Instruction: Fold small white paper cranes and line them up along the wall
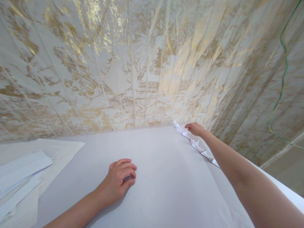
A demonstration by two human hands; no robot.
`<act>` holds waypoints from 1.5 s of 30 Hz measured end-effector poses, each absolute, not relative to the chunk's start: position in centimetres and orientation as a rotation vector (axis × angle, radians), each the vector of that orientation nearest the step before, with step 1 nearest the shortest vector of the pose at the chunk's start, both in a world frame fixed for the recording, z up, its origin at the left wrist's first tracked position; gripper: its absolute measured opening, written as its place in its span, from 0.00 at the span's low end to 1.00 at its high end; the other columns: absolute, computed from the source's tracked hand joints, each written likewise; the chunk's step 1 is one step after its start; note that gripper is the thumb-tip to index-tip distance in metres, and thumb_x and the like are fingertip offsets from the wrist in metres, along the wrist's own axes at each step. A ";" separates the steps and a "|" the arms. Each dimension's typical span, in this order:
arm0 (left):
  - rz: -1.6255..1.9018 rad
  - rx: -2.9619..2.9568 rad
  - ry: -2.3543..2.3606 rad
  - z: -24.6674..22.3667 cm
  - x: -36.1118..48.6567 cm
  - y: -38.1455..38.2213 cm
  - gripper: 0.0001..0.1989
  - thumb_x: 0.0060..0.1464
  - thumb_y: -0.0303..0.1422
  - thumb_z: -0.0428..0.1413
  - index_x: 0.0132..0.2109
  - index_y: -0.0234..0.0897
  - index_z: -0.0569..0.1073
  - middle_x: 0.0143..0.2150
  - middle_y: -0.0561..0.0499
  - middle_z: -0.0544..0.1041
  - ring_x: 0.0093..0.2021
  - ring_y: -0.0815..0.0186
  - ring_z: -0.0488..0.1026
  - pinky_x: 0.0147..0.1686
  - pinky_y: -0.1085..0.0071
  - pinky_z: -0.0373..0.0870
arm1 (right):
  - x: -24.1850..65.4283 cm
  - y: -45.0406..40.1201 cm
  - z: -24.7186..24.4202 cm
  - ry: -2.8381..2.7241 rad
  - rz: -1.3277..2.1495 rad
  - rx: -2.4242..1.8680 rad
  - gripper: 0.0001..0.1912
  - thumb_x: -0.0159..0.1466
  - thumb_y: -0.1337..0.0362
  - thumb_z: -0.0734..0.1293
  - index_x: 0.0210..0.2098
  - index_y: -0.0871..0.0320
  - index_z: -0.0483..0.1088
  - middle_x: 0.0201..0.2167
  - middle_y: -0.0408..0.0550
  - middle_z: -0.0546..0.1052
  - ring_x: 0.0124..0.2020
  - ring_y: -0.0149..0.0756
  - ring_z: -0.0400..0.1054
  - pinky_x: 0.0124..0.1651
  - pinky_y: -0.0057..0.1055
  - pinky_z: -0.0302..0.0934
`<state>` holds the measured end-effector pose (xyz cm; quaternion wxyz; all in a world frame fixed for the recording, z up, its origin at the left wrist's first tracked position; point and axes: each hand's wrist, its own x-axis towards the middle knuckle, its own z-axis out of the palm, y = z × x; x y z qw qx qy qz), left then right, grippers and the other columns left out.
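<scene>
My left hand point(123, 178) rests on the pale tabletop point(153, 150), its fingers slightly bent and apart, with nothing in it. Near the table's far right edge, my right hand point(195, 128) has its fingers bent together over a crumpled strip of white paper point(199, 145). The strip runs from the far edge down toward my right forearm, which hides part of it. Whether the fingertips pinch anything is too small to make out.
At the left lie sheets of off-white paper point(65, 148) with white folded pieces point(26, 165) on top. A gold-patterned curtain point(130, 68) hangs behind the table. A green cord point(282, 79) runs down at the right.
</scene>
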<state>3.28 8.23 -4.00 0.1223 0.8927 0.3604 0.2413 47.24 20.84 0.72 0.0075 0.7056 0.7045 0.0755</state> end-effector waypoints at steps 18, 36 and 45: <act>0.731 2.619 1.038 -4.1 3.3 8.3 0.05 0.49 0.29 0.52 0.31 0.41 0.72 0.41 0.51 0.76 0.50 0.57 0.65 0.48 0.58 0.59 | 48.7 14.4 2.9 2.300 -0.074 2.367 0.11 0.51 0.63 0.67 0.35 0.55 0.75 0.32 0.42 0.78 0.31 0.33 0.71 0.36 0.24 0.63; 0.760 2.637 1.028 -4.1 3.3 8.3 0.05 0.50 0.29 0.52 0.31 0.41 0.72 0.41 0.50 0.76 0.49 0.58 0.66 0.47 0.60 0.60 | 48.9 13.0 2.7 2.272 -0.052 2.363 0.08 0.52 0.69 0.64 0.29 0.56 0.74 0.26 0.42 0.78 0.31 0.33 0.71 0.36 0.25 0.61; 0.762 2.636 1.034 -4.2 3.2 8.3 0.05 0.50 0.30 0.52 0.30 0.41 0.73 0.41 0.50 0.76 0.49 0.58 0.66 0.47 0.60 0.60 | 49.0 12.3 1.7 2.209 0.019 2.302 0.10 0.53 0.73 0.61 0.26 0.56 0.74 0.22 0.42 0.76 0.27 0.32 0.70 0.31 0.24 0.59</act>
